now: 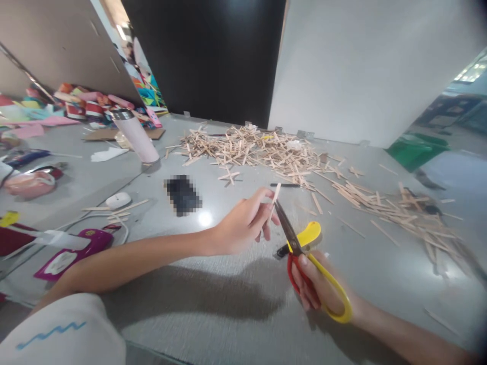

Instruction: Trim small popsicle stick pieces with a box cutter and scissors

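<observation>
My left hand [247, 218] pinches a short, flat wooden stick [276, 195] between thumb and fingers, above the grey table. In my right hand [323, 284] is a pair of scissors [291, 235] with one red and one yellow handle loop. Their blade tips meet the stick just beside my left fingertips; whether they cut into it I cannot tell. Beneath the scissors lies a yellow-handled tool [310, 234] with a black end, partly hidden by the blades. A thin black rod [285, 185] rests on the table beyond my left hand.
A large heap of wooden sticks [243, 147] spreads along the back, with more loose sticks [380, 208] at right. A pink bottle [135, 137], a white mouse [117, 200], a blurred-out dark object [183, 195] and a magenta case [76, 251] sit at left. Behind the right edge stands a green bin [416, 149].
</observation>
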The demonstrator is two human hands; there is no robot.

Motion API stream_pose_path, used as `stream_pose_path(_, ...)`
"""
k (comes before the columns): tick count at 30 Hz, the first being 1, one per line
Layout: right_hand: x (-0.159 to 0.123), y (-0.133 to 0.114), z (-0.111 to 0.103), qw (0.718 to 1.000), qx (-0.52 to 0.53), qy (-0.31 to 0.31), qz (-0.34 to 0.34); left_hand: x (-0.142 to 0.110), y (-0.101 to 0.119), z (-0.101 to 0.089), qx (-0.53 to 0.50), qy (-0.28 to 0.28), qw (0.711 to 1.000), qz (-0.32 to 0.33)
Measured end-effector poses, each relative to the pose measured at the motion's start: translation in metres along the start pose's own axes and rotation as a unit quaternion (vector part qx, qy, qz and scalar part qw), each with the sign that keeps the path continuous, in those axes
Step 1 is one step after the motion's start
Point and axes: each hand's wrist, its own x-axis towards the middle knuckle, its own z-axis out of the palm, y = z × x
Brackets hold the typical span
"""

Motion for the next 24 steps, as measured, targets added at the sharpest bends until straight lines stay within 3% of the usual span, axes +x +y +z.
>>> stream_pose_path(7,0.005,0.007,-0.005,1.000,-0.008,0.010,-0.013,0.005,-0.006,-0.001,0.004,0.004,1.000,0.015)
stream_pose_path(12,0.006,0.007,-0.005,1.000,-0.008,0.019,0.014,0.008,-0.013,-0.011,0.219,0.009,0.973,0.070)
stream_pose_path(14,0.007,0.006,-0.005,1.000,-0.009,0.020,0.023,0.008,-0.013,-0.015,0.249,0.007,0.966,0.072)
stream_pose_path(24,0.006,0.012,-0.011,0.999,0.020,0.020,0.024,0.010,0.001,-0.015,0.057,-0.010,0.998,0.014)
